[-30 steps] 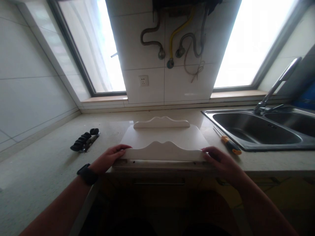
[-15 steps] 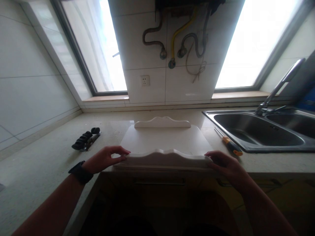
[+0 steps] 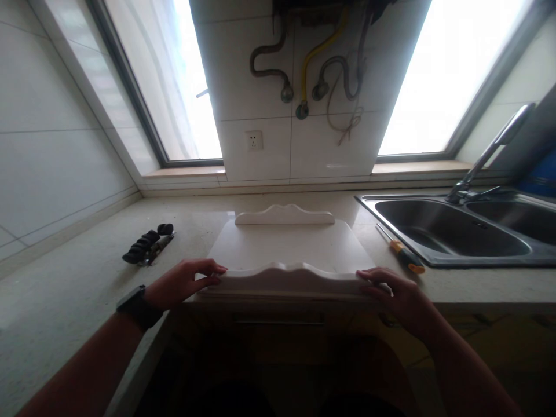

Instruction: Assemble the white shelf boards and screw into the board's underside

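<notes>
Wavy panel [image 3: 289, 279] pinched at both ends

The left hand [image 3: 177, 284] and right hand [image 3: 397, 294] would do best sharing the load evenly, keeping it level along the near edge of the white board [image 3: 286, 246]. Fingers are bent, forearms angled inward. The board sits on the table [image 3: 95, 278], a screwdriver [image 3: 406, 255] to its right.

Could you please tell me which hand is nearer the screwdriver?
Right: the right hand is just front-left of the screwdriver; the left hand is farther left, across the front strip.
</notes>
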Demonstrator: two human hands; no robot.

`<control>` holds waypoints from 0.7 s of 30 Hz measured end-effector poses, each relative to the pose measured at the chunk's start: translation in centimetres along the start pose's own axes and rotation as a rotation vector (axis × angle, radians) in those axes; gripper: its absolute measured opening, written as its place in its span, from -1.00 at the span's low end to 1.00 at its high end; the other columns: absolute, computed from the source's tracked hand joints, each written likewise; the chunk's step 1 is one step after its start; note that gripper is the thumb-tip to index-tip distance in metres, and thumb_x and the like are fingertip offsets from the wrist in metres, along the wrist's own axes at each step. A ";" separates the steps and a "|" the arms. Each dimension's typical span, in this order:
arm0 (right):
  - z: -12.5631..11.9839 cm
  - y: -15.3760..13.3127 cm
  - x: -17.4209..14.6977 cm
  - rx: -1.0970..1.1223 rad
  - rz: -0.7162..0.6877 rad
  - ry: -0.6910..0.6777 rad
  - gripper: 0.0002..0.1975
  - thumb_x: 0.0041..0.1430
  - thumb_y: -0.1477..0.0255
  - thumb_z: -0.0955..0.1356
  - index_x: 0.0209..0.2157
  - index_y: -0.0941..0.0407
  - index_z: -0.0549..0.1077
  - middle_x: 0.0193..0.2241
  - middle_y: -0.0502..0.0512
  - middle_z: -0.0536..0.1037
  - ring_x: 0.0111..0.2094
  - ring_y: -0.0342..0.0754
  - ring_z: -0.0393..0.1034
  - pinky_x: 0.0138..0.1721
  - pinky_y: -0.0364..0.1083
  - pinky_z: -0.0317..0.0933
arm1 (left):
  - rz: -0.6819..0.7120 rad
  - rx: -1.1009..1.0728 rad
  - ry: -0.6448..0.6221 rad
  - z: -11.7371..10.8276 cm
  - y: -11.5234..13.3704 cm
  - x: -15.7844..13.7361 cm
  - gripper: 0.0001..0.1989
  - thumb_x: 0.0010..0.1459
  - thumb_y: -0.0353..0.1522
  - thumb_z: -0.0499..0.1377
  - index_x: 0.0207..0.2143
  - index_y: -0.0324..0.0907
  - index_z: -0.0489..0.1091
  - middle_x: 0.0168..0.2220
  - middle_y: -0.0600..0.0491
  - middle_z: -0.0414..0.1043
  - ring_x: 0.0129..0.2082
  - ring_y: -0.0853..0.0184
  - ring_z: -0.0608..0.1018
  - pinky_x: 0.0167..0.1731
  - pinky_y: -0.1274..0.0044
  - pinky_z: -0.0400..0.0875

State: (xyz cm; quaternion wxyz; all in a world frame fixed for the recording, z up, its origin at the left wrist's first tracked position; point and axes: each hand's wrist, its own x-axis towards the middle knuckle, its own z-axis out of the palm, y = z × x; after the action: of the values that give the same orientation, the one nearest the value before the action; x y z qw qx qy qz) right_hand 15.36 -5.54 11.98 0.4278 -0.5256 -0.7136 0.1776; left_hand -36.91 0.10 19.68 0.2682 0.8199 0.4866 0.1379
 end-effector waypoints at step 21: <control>0.4 -0.7 -4.7 -0.455 -0.502 0.131 -0.29 0.16 0.49 0.48 0.32 0.05 0.26 0.04 0.23 0.50 0.02 0.12 0.40 -0.06 0.08 0.44 | 0.418 0.497 0.329 4.7 -2.1 -3.6 -0.47 0.22 -0.37 0.20 0.24 0.01 0.25 0.02 0.05 0.51 -0.07 0.34 0.56 -0.07 0.50 0.53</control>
State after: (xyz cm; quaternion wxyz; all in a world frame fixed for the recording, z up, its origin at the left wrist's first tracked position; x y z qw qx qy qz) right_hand 14.97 -9.95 10.29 0.3747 -0.4260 -0.8130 -0.1310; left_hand -37.94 -3.71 14.76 -0.0552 0.9086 0.3639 0.1975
